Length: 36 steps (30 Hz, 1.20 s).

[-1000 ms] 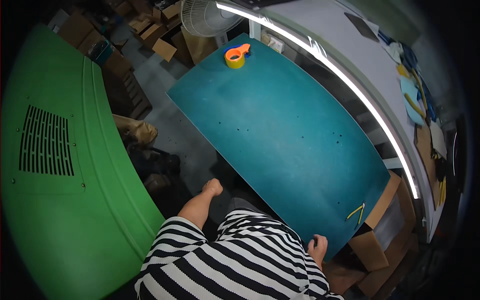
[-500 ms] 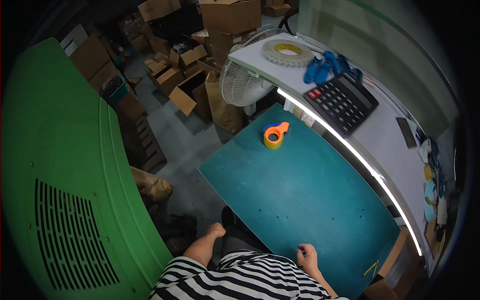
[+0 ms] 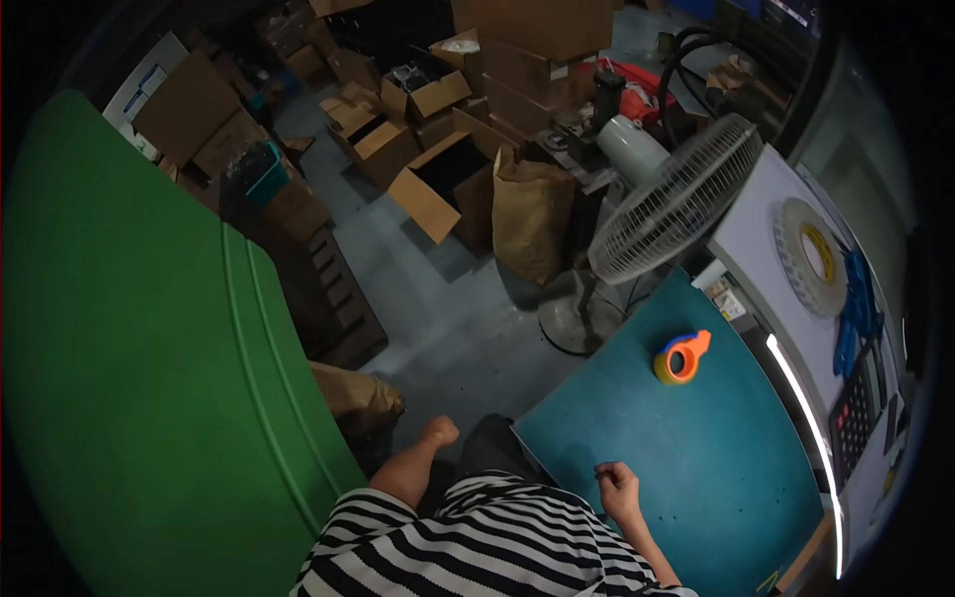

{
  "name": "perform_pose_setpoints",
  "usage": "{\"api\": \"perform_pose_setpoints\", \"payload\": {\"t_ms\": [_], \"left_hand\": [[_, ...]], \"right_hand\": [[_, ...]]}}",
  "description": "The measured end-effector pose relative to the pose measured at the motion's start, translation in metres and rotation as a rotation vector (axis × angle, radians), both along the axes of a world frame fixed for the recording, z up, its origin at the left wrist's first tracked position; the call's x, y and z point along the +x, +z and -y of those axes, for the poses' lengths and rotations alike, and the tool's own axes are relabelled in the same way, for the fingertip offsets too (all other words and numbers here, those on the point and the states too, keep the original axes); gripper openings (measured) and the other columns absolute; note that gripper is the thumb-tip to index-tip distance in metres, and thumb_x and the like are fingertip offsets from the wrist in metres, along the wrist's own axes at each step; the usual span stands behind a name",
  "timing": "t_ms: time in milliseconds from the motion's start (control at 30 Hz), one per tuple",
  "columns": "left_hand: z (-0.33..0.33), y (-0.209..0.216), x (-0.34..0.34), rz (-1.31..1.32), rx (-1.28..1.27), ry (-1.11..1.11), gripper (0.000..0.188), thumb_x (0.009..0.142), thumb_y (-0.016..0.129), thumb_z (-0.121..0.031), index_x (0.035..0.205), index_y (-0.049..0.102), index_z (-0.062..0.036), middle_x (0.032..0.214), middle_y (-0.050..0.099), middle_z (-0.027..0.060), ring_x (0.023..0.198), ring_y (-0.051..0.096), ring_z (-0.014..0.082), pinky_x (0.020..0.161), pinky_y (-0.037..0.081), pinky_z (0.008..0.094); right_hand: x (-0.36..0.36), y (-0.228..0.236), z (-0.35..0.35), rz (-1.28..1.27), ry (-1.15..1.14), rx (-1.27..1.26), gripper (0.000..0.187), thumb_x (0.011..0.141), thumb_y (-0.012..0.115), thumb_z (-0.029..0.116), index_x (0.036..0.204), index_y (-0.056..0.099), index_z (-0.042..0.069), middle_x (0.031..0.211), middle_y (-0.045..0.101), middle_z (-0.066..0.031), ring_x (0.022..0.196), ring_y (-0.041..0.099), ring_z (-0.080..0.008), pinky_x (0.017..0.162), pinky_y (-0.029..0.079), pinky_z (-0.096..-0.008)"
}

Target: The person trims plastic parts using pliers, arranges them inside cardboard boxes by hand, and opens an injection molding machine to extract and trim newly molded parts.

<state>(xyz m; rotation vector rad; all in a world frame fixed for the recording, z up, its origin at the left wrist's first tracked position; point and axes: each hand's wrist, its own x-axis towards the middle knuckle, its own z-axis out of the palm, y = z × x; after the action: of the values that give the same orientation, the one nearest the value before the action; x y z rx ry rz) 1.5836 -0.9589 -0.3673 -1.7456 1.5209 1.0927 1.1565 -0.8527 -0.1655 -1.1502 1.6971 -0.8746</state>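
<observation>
The right hand [image 3: 619, 489] is hovering loosely curled over the table [image 3: 587, 418], the left hand [image 3: 438, 431] hanging, both grips unclear, a tape dispenser [image 3: 691, 357] sitting presumably for reach

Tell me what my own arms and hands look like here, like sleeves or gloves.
Your left hand and right hand are ungloved, with no watch or bracelet visible. The left sleeve is black-and-white striped and short, leaving the forearm bare.

We see a flat blue-green table top [image 3: 607, 423] with little dark dots; near its far end sits an orange plastic tape holder [image 3: 690, 351] with a round yellow roll, hole facing up
</observation>
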Motion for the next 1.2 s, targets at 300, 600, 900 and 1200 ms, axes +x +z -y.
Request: {"api": "perform_pose_setpoints", "payload": {"t_ms": [300,600,900,1200], "left_hand": [[0.197,0.035,0.132,-0.012,-0.006,-0.027,0.034,0.08,0.055,-0.024,0.103,0.072,-0.0054,0.114,0.066,0.022,0.108,0.063,0.0386,0.092,0.049,0.0479],[0.423,0.074,0.251,-0.021,-0.38,0.113,0.029,0.08,0.05,-0.017,0.09,0.07,0.0009,0.101,0.066,0.0266,0.099,0.064,0.0415,0.085,0.051,0.0491],[0.556,0.11,0.331,-0.088,-0.342,0.054,0.024,0.081,0.054,-0.02,0.09,0.073,-0.0083,0.101,0.069,0.0191,0.097,0.065,0.0381,0.085,0.052,0.0456],[0.62,0.117,0.522,-0.016,-0.323,0.531,0.022,0.081,0.059,-0.023,0.093,0.075,-0.0146,0.102,0.07,0.0167,0.098,0.066,0.0363,0.087,0.052,0.0448]], "right_hand": [[0.164,-0.021,0.173,0.248,-0.149,0.05,0.009,0.088,0.055,-0.003,0.091,0.064,-0.001,0.079,0.066,-0.0054,0.067,0.059,-0.0114,0.062,0.048,-0.0257],[0.237,-0.098,0.3,0.166,-0.459,0.226,0.007,0.087,0.057,0.001,0.084,0.064,0.0,0.071,0.062,-0.0038,0.062,0.055,-0.01,0.057,0.046,-0.0264],[0.284,-0.172,0.405,-0.051,-0.221,0.817,0.016,0.087,0.061,0.014,0.077,0.064,0.002,0.071,0.064,-0.0106,0.063,0.061,-0.0208,0.058,0.05,-0.0337],[0.364,-0.188,0.841,-0.242,0.022,0.063,0.018,0.092,0.059,0.016,0.093,0.065,-0.001,0.084,0.068,-0.0125,0.075,0.063,-0.0183,0.071,0.051,-0.0312]]}}
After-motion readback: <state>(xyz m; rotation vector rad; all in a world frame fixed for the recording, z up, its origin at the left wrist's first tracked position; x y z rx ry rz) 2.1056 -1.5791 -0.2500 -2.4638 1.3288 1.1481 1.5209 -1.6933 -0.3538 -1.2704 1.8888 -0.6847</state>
